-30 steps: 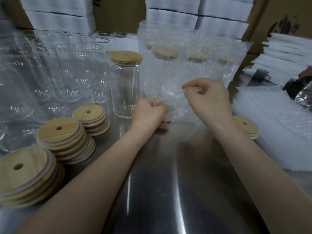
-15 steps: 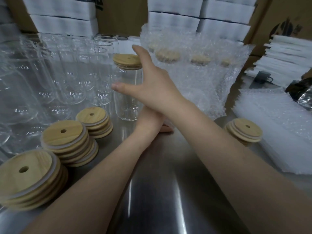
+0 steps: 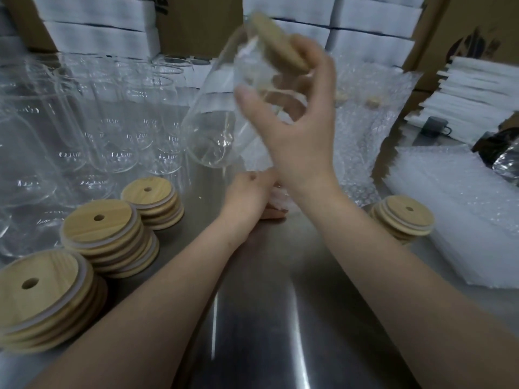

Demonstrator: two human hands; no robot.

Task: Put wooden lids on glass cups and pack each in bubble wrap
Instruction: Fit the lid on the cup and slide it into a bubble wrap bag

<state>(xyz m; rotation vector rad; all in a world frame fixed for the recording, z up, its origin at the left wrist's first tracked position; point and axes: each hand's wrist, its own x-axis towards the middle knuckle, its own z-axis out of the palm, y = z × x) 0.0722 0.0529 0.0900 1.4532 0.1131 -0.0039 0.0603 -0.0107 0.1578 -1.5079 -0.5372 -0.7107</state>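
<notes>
Right hand (image 3: 297,130) is up in the air with a glass cup (image 3: 222,108), thumb and fingers curled round the neck just under its wooden lid (image 3: 278,43). The cup is tilted, lid end high and to the right, base low and to the left, clear of the steel table (image 3: 266,304) and blurred. Down below, left hand (image 3: 247,195) sits knuckles-up on the table, fingers curled tight on a scrap of bubble wrap (image 3: 276,199); how much of it is gathered in there I cannot tell. The right wrist crosses just above that hand. Off to the left, three stacks of wooden lids (image 3: 104,228), each lid with a small hole, and behind them rows of empty glass cups (image 3: 112,122) standing upright. On the right, a fourth stack of lids (image 3: 404,217) beside a flat pile of bubble wrap sheets (image 3: 455,209). Further back, wrapped cups (image 3: 362,113) stand in bubble wrap, and white foam boxes (image 3: 98,32) line the rear
</notes>
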